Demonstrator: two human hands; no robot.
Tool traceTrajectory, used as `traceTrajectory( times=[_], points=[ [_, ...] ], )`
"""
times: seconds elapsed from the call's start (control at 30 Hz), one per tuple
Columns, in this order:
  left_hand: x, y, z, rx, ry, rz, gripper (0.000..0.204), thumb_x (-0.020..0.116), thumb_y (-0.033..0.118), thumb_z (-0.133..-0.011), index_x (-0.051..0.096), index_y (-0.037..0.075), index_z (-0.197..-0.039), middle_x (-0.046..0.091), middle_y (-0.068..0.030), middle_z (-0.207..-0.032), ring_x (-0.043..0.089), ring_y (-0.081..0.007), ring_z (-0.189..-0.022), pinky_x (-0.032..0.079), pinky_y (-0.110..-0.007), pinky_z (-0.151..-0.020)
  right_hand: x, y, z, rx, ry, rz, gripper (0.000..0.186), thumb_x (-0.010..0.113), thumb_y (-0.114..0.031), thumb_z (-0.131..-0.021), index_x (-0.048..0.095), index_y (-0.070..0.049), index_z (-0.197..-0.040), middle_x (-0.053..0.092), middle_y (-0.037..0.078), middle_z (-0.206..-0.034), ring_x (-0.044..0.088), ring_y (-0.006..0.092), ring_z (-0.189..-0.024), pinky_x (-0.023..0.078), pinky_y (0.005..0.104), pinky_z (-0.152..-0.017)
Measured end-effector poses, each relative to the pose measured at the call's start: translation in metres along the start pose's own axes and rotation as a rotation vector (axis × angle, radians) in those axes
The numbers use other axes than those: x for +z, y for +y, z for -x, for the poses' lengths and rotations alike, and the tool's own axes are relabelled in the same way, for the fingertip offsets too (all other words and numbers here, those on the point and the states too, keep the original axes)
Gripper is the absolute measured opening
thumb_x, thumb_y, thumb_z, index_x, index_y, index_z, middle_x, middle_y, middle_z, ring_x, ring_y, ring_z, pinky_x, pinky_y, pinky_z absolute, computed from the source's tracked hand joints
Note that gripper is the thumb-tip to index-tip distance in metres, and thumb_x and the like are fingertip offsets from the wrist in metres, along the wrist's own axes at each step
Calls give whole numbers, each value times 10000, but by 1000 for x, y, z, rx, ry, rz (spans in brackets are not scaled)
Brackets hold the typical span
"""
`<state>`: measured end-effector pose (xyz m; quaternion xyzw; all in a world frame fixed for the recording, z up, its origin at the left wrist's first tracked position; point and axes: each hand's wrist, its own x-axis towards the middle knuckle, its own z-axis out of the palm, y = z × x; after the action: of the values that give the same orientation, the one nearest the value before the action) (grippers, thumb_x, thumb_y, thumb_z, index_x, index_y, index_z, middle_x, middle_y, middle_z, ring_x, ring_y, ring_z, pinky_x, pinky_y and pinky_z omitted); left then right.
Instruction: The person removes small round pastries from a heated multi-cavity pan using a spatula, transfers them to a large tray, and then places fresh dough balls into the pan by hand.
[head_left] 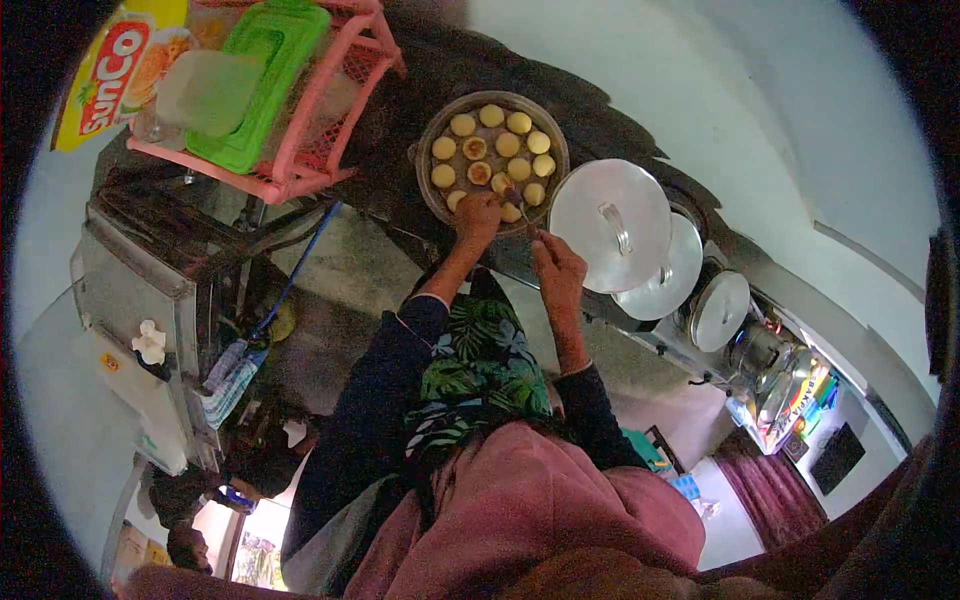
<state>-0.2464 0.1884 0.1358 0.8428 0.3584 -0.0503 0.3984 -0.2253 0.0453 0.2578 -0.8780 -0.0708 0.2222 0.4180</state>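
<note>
A round, shallow metal pan [422, 178] holds several pale yellow, round buns [507, 145]. Two of them, such as the browned bun [475, 148], show toasted brown tops. Over the pan's near edge, my left hand [477, 217] is closed, its fingertips by the buns; what they hold, if anything, is hidden. My right hand [558, 264] grips a thin-handled utensil [524, 212] at the pan's near right edge. Its dark tip touches or lies against a tilted bun [501, 184] that is partly browned. The exact shape of the tip is too small to tell.
Right of the pan lie large metal lids [590, 215], with lidded pots [719, 311] beyond. At left stands a pink rack [285, 165] holding a green plastic lid [240, 125]. A pale wall rises behind the counter. Another person [190, 500] is at lower left.
</note>
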Motion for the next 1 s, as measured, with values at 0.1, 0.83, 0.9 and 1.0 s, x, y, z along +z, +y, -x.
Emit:
traceTrajectory(
  times=[0.1,0.83,0.9,1.0],
  points=[
    [5,-18,5,114,228,-91,233,505,200,-831,576,15,-709,535,-124,-680,519,-223,-575,439,-343,-549,-9,-9,1,19,32,70,212,520,-192,-830,598,-55,-972,621,158,-888,609,294,-768,457,378,-675],
    [22,0,-61,-16,388,-37,248,522,228,-783,607,46,-929,581,-218,-859,542,-366,-822,435,-455,-718,17,-1,-82,-241,167,152,218,559,-196,-809,607,-42,-955,634,135,-819,601,257,-710,458,370,-648],
    [27,-2,-64,26,300,-48,261,521,217,-786,593,42,-965,573,-212,-913,541,-357,-835,436,-454,-723,17,1,-82,-214,147,165,207,548,-221,-815,610,-69,-941,630,136,-830,602,307,-719,453,415,-652],
    [20,2,-56,-4,264,134,312,511,210,-826,542,7,-1061,579,-181,-926,558,-317,-777,462,-430,-672,8,-13,-65,-208,98,118,214,549,-222,-815,609,-71,-955,630,138,-811,607,302,-700,457,403,-641]
  ],
)
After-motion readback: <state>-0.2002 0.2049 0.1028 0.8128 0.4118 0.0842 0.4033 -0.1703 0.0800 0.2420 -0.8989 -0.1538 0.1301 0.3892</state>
